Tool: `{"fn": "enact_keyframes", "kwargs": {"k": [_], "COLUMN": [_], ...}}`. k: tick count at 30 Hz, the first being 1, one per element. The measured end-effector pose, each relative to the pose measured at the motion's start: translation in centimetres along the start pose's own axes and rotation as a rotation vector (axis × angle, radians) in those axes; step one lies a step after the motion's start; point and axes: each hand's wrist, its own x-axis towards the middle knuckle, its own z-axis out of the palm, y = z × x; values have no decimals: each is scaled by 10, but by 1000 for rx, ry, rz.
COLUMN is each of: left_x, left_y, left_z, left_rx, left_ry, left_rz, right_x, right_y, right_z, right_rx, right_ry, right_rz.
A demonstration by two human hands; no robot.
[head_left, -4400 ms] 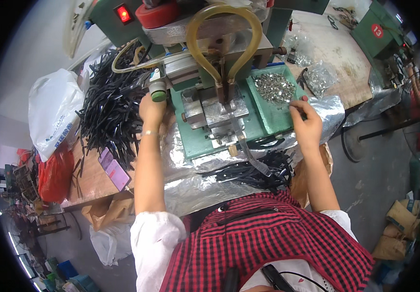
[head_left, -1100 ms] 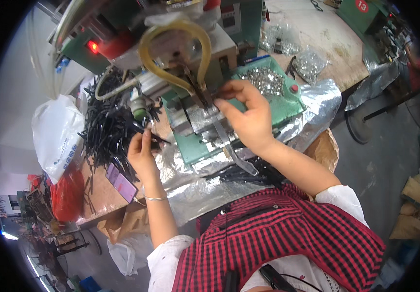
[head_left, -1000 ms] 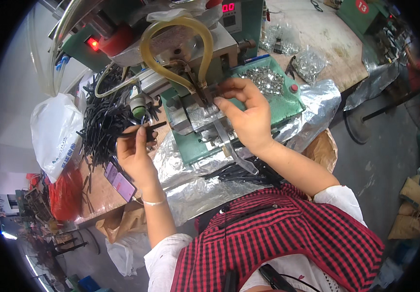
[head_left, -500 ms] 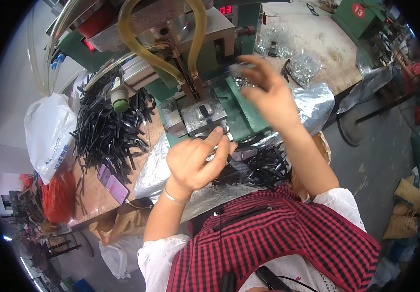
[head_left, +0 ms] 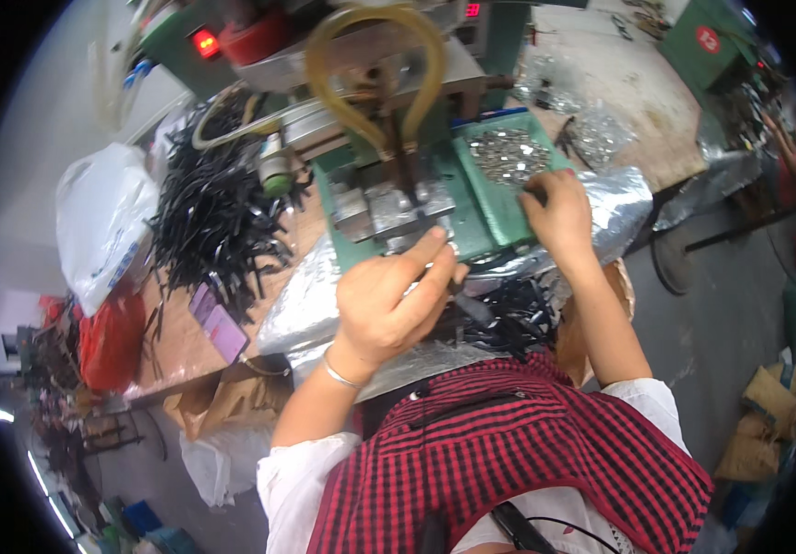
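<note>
My left hand [head_left: 396,300] pinches a black strap [head_left: 475,310] between thumb and fingers, right at the near edge of a metal fixture block [head_left: 396,210]. One end of the strap lies on the block, beneath the narrow tool of a bench press [head_left: 390,78]; the other hangs out below my fingers. To the right, my right hand [head_left: 559,217] is over the side of a green tray [head_left: 501,212], its fingers curled in. Small shiny metal pieces [head_left: 507,155] fill the tray's far part. Whatever the right fingertips may hold is hidden.
Left of the press lies a big heap of black straps [head_left: 218,208], with a phone [head_left: 218,323] nearer me. More black straps [head_left: 518,314] rest in front of me. A white plastic bag [head_left: 102,222] hangs above a red bag [head_left: 112,342]. Clear bags of parts [head_left: 601,134] sit beyond the tray.
My right hand has come nearer me from beside the press, uncovering the metal pieces; its spread fingers have curled in. My left hand still pinches the strap. The whole view has shifted slightly.
</note>
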Motion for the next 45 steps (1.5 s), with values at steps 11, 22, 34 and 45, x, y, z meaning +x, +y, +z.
{"fn": "enact_keyframes", "kwargs": {"k": [11, 22, 34, 45], "left_x": [-32, -115, -81, -40], "left_y": [-35, -173, -134, -61], "left_z": [-85, 5, -33, -40], "left_rx": [254, 764, -378, -389], "left_ry": [160, -385, 251, 492], "left_rz": [-658, -948, -1063, -892], "right_x": [2, -14, 27, 15], "right_y": [-12, 11, -95, -140], "right_z": [-5, -3, -23, -2], "right_rx": [221, 110, 708, 1203], "right_ry": [161, 253, 78, -42], "right_rz": [12, -41, -241, 68]}}
